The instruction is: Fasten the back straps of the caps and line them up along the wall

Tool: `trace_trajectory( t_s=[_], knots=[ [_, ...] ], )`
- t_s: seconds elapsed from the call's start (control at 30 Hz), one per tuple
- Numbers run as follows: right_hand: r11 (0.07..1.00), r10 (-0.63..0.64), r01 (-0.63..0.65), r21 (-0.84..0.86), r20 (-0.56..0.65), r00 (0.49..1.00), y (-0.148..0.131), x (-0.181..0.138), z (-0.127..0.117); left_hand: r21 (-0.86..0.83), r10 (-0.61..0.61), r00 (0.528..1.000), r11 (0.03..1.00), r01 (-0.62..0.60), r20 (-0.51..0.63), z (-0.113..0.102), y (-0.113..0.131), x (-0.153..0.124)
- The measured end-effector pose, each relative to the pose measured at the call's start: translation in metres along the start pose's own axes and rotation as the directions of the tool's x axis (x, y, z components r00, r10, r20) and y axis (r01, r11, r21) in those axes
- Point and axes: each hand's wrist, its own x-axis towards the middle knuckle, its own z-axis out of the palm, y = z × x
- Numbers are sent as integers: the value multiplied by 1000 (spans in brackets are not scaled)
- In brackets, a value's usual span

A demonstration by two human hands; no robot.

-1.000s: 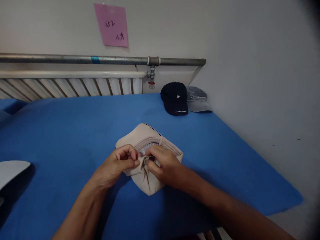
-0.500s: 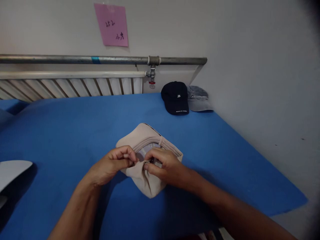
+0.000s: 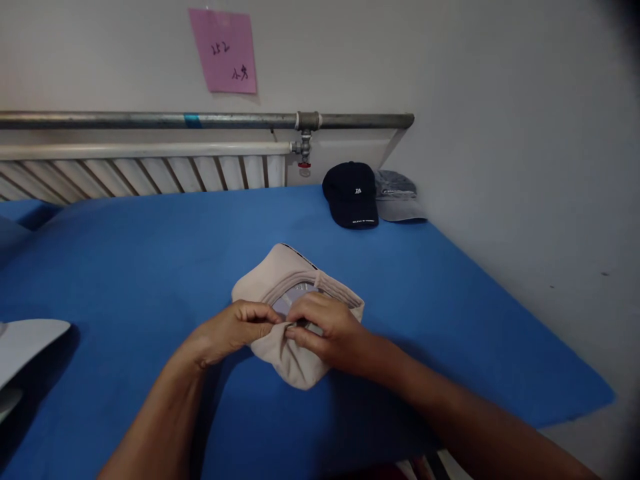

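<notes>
A beige cap (image 3: 280,277) lies upside down on the blue table cover (image 3: 150,267), its inside and back strap turned toward me. My left hand (image 3: 233,330) pinches the strap at the cap's near edge, fingers closed. My right hand (image 3: 325,330) pinches the same strap from the other side, thumb and fingers pressed together over a small buckle that is mostly hidden. The two hands almost touch above the cap's opening.
A dark navy cap (image 3: 351,195) and a grey cap (image 3: 399,198) lie in the far right corner by the wall. A radiator (image 3: 140,172) and a metal pipe (image 3: 200,121) run along the back. A white object (image 3: 27,343) sits at the left edge.
Both hands stayed pinched on the strap and shifted slightly. The cap's near part has been drawn a little flatter and lower under the fingers.
</notes>
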Motion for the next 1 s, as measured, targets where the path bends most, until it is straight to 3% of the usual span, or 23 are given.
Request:
trace_trajectory(
  t_s=[0.27, 0.5, 0.73, 0.87, 1.0],
  knots=[
    [991, 54, -57, 124, 23, 998, 5, 1, -3, -118, 17, 997, 993, -27, -81, 10, 8, 0],
    [964, 221, -242, 112, 171, 960, -1, 3, -17, -8, 85, 983, 996, -87, -160, 12, 13, -3],
    [932, 306, -319, 175, 98, 947, 0, 6, -18, 32, 90, 933, 996, -84, -350, 17, 12, 1],
    [913, 338, -355, 200, 118, 934, 1, 5, -18, 72, 115, 963, 992, -101, -245, 14, 15, -4],
    [931, 294, -305, 200, 87, 952, 0, 3, -19, 215, 173, 977, 966, -144, -124, 10, 19, -11]
  ],
)
